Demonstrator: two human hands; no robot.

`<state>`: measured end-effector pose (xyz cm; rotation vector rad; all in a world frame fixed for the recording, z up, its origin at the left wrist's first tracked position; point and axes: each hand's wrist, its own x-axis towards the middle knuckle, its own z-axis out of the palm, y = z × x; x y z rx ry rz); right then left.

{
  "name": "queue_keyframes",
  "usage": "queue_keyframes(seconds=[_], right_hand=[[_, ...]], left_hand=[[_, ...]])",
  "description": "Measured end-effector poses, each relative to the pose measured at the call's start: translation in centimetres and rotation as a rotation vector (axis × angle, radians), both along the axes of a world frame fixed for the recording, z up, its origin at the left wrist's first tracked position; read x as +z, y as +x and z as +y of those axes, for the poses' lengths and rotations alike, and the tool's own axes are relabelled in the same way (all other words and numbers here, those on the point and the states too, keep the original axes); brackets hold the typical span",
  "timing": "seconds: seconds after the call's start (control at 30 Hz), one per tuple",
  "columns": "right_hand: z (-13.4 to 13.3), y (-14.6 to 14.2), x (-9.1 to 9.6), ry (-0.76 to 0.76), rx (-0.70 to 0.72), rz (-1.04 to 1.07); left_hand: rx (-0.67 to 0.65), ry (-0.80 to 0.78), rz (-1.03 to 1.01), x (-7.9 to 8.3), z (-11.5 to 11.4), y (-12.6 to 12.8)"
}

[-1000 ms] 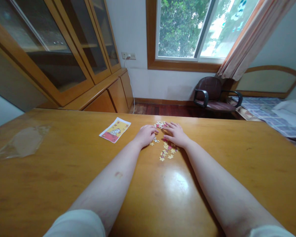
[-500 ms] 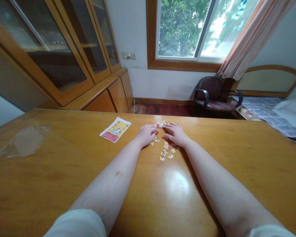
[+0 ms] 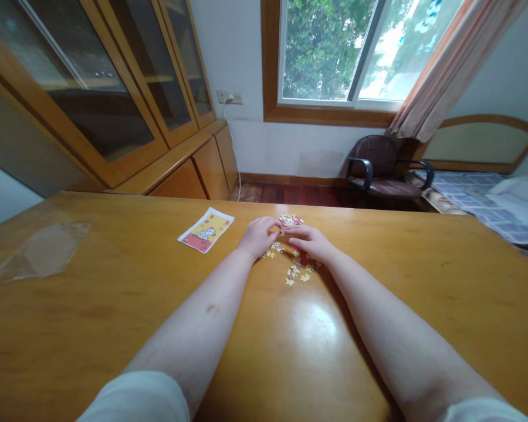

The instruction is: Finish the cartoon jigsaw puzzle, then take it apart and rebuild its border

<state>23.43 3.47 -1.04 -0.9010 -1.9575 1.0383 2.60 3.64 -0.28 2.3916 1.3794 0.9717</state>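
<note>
Small yellow, white and red jigsaw pieces [image 3: 300,271] lie scattered on a glossy wooden table [image 3: 114,293]. A joined cluster of pieces [image 3: 291,220] sits just beyond my hands. My left hand [image 3: 259,235] and my right hand [image 3: 308,240] meet fingertip to fingertip beside that cluster, fingers curled in a pinch. What they hold is too small to make out. A picture card [image 3: 206,230] in red and yellow with a cartoon animal lies to the left of my left hand.
A clear plastic bag [image 3: 37,252] lies flat at the table's far left. Beyond the table are a wooden cabinet [image 3: 127,105] with glass doors, a dark armchair [image 3: 378,170] under the window, and a bed [image 3: 488,199] at right.
Both hands have lifted from lying flat among the pieces and drawn together, fingertips now meeting in a pinch near the joined cluster.
</note>
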Motion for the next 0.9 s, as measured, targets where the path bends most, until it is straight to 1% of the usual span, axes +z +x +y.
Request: queue_keyframes(seconds=[0.13, 0.27, 0.37, 0.47, 0.57, 0.7, 0.8, 0.9], right_hand=[[-0.1, -0.2, 0.3, -0.113, -0.022, 0.066], [-0.2, -0.1, 0.8, -0.219, 0.005, 0.129], [-0.3, 0.0, 1.0, -0.264, 0.005, 0.172], [-0.2, -0.1, 1.0, -0.275, -0.053, 0.185], [-0.2, -0.4, 0.8, -0.287, -0.132, 0.174], [-0.1, -0.7, 0.4, -0.334, -0.272, 0.146], [0.0, -0.9, 0.0, -0.389, -0.28, 0.195], [0.3, -0.7, -0.3, -0.388, -0.294, 0.26]], left_hand=[[0.003, 0.005, 0.003, 0.4, -0.2, 0.0], [0.029, 0.002, 0.006, 0.6, -0.3, 0.0], [0.018, 0.003, 0.004, 0.7, -0.4, 0.0], [0.009, -0.012, 0.004, 0.6, -0.4, 0.0], [-0.002, 0.011, 0.011, 0.5, -0.3, 0.0], [-0.082, 0.042, 0.042, 0.4, -0.4, 0.0], [-0.13, 0.04, 0.051, 0.6, -0.5, 0.1], [-0.125, 0.036, 0.006, 0.9, -0.7, 0.2]])
